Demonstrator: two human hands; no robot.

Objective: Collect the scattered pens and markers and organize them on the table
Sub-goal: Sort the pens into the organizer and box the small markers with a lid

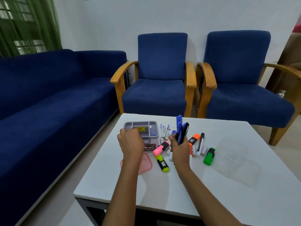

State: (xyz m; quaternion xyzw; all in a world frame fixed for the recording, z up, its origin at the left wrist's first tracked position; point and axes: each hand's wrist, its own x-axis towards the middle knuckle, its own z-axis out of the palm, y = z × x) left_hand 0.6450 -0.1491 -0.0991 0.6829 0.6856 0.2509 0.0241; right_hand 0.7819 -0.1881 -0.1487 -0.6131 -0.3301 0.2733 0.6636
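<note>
My right hand (pixel 179 150) is shut on a bunch of blue and black pens (pixel 181 130), held upright above the white table (pixel 171 185). My left hand (pixel 130 141) rests closed against the near left side of a grey compartment box (pixel 143 128); I cannot tell whether it holds anything. Loose on the table lie a pink highlighter (pixel 160 148), a yellow highlighter (pixel 162 163), an orange highlighter (pixel 194 138), a green highlighter (pixel 209 156), a white marker (pixel 200 145) and several thin white pens (pixel 165 131).
A pink lid (pixel 146 162) lies flat under my left wrist. A clear plastic sheet or lid (pixel 234 160) lies at the table's right. Two blue armchairs (pixel 160 82) stand beyond the table and a blue sofa (pixel 48 98) runs along the left.
</note>
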